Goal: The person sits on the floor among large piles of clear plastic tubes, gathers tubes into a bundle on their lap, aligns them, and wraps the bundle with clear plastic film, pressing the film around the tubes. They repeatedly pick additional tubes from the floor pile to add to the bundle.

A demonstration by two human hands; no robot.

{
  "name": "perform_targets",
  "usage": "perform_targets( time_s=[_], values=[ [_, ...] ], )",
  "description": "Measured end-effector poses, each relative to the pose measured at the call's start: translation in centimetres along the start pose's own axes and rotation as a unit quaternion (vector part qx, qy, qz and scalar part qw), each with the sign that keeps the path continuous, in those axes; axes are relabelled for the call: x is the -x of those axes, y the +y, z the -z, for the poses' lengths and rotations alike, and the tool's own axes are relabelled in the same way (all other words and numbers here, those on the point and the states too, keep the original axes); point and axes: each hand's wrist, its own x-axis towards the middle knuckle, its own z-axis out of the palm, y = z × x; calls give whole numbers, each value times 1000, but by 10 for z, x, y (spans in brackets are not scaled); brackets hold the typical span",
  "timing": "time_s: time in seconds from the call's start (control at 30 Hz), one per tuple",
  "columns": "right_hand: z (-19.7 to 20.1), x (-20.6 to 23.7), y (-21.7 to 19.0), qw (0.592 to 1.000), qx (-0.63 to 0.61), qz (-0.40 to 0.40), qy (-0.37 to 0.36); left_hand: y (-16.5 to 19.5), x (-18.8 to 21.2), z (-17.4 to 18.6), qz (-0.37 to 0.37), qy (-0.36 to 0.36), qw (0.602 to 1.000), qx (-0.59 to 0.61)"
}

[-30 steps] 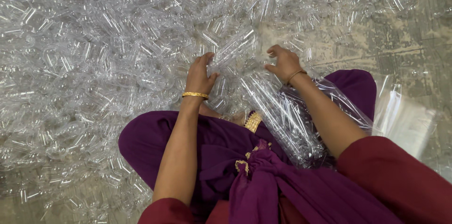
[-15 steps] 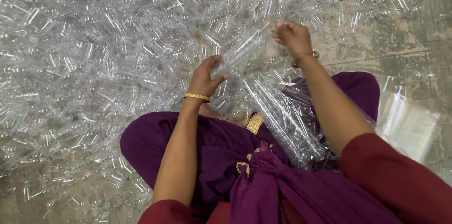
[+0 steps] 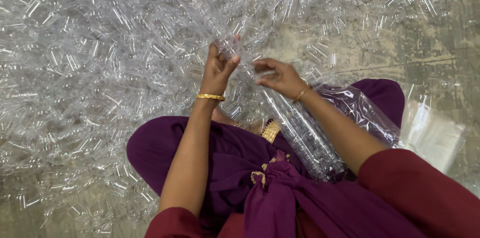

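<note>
I sit on the floor in purple cloth with a big heap of small clear plastic pieces [image 3: 110, 43] spread in front of me. My left hand [image 3: 218, 67], with a gold bangle on the wrist, is raised and pinches clear plastic pieces [image 3: 229, 44] between fingers and thumb. My right hand [image 3: 279, 76] is just to its right, fingers curled on the top of a long clear plastic bag [image 3: 305, 128] filled with stacked clear pieces, which lies across my lap.
The clear pieces cover most of the concrete floor [image 3: 430, 43] to the left and ahead. Loose clear plastic bags [image 3: 435, 133] lie on the floor at my right. My purple-draped knee [image 3: 150, 148] is below the left arm.
My right hand has come back down and left from the far heap to the bag's top. My left hand has lifted up off the bag with clear pieces in its fingers.
</note>
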Motion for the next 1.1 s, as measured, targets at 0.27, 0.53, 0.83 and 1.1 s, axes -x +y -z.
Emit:
perform_targets(
  time_s=[0.27, 0.53, 0.83, 1.1],
  values=[
    [-16, 21, -23, 989, 62, 127, 53, 5, 3, -3, 189, 28, 980, -46],
    [-13, 33, -61, 951, 241, 186, 61, -11, 0, 4, 234, 15, 965, -116],
    [-5, 33, -73, 848, 376, 357, 111, -2, 2, -1, 235, -33, 956, -170],
    [-4, 28, -70, 916, 279, 255, 136, -10, 4, 1, 205, -79, 954, -204]
  ],
)
